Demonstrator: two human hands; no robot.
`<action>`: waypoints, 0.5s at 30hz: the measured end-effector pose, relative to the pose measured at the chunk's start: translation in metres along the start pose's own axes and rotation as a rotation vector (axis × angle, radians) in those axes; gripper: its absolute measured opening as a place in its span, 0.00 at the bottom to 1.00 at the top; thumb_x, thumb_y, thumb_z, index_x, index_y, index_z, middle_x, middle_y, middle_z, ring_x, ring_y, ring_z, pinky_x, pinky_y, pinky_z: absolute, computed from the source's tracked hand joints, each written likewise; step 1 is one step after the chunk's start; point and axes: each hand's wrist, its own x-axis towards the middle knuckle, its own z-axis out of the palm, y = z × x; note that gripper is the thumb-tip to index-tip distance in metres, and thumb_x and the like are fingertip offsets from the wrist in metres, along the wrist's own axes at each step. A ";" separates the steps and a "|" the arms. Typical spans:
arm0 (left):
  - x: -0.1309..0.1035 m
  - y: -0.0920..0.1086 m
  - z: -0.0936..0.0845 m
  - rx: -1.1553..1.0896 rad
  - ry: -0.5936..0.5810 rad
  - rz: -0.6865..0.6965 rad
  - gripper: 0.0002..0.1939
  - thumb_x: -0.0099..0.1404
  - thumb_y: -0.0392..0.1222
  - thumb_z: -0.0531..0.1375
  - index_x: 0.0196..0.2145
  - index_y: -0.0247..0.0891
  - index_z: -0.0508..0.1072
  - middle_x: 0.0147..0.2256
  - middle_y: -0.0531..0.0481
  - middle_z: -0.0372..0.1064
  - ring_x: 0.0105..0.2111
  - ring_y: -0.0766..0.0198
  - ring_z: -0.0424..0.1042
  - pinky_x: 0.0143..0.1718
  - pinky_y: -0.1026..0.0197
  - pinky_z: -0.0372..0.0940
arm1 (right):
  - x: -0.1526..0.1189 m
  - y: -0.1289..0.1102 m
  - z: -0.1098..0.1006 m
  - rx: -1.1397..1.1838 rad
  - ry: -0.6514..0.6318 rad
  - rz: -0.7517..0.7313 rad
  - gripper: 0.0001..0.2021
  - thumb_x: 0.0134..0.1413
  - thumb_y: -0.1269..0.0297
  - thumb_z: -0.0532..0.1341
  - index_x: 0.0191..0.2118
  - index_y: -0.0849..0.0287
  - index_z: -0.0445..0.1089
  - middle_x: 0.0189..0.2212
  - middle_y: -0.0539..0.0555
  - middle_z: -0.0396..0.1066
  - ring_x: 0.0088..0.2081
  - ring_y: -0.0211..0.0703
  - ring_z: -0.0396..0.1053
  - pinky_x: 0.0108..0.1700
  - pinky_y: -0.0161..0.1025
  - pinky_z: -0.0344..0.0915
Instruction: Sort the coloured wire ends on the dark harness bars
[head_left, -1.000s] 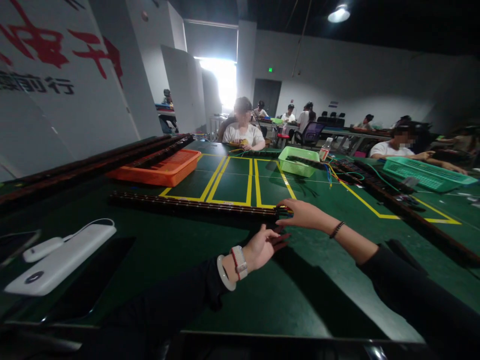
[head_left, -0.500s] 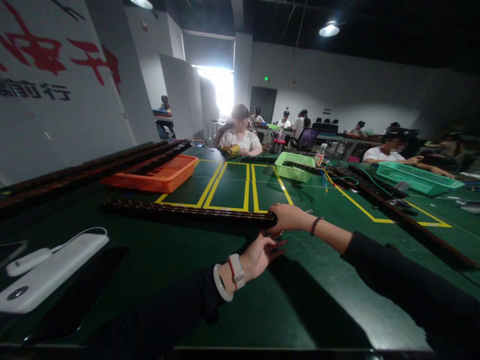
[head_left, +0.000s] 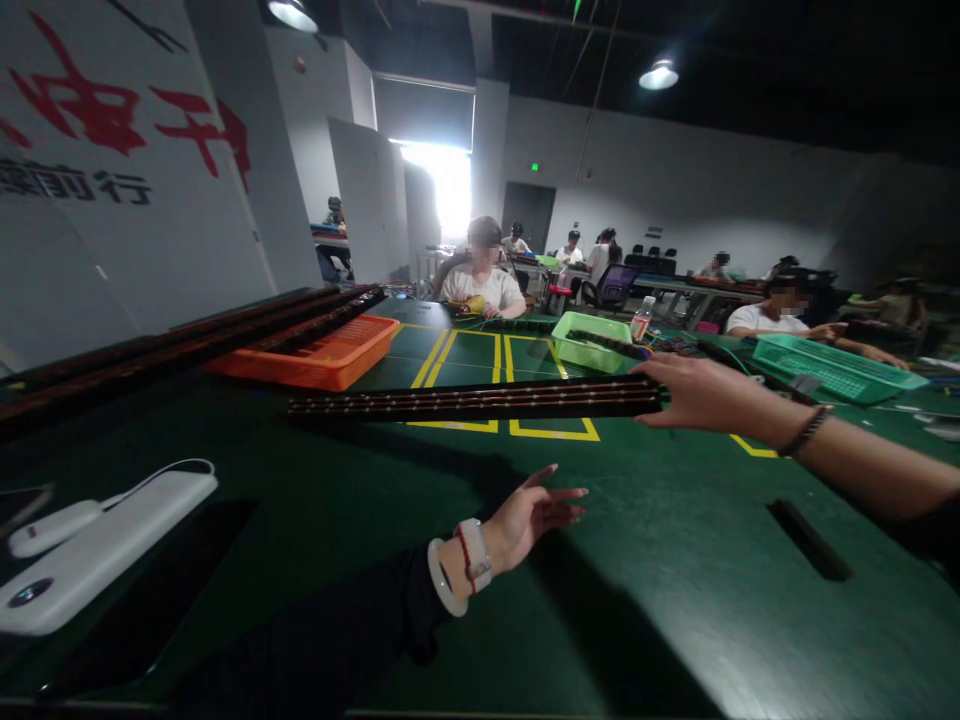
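Observation:
A long dark bar with rows of small light marks (head_left: 472, 400) is gripped at its right end by my right hand (head_left: 694, 398). It stretches leftward above the green table, over yellow tape lines, and casts a shadow. My left hand (head_left: 529, 515) is below the bar, palm partly up, with its fingers apart and nothing in them. A short dark strip (head_left: 810, 540) lies on the table at the right, under my right forearm.
An orange basket (head_left: 345, 365) with long dark bars across it is at the left. Farther back are a light green basket (head_left: 592, 342), a bottle (head_left: 642, 318) and a teal basket (head_left: 836, 368). A white device (head_left: 112, 550) lies front left. People sit across the table.
My right hand has moved right and up with the long bar, away from my left hand. My left hand's fingers have spread. The short dark strip now shows.

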 end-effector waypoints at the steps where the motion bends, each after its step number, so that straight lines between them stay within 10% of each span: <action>1: 0.000 0.000 0.001 0.007 0.003 -0.005 0.27 0.57 0.29 0.53 0.55 0.35 0.57 0.43 0.37 0.72 0.37 0.57 0.75 0.48 0.51 0.60 | -0.009 0.016 -0.010 -0.025 0.000 0.008 0.24 0.46 0.49 0.61 0.48 0.56 0.66 0.43 0.58 0.69 0.40 0.51 0.70 0.40 0.45 0.67; 7: -0.003 0.003 0.005 0.043 0.025 -0.021 0.24 0.59 0.30 0.51 0.54 0.32 0.59 0.41 0.37 0.73 0.36 0.59 0.74 0.48 0.52 0.61 | -0.070 0.074 -0.043 -0.169 -0.073 0.062 0.32 0.47 0.42 0.58 0.53 0.61 0.66 0.47 0.64 0.68 0.46 0.59 0.67 0.46 0.52 0.65; 15: 0.000 0.003 0.003 0.057 0.010 -0.008 0.28 0.56 0.27 0.52 0.56 0.30 0.57 0.41 0.35 0.73 0.35 0.58 0.74 0.49 0.50 0.60 | -0.110 0.058 -0.052 -0.080 -0.115 0.197 0.28 0.47 0.38 0.54 0.46 0.54 0.71 0.43 0.59 0.72 0.44 0.57 0.69 0.45 0.52 0.66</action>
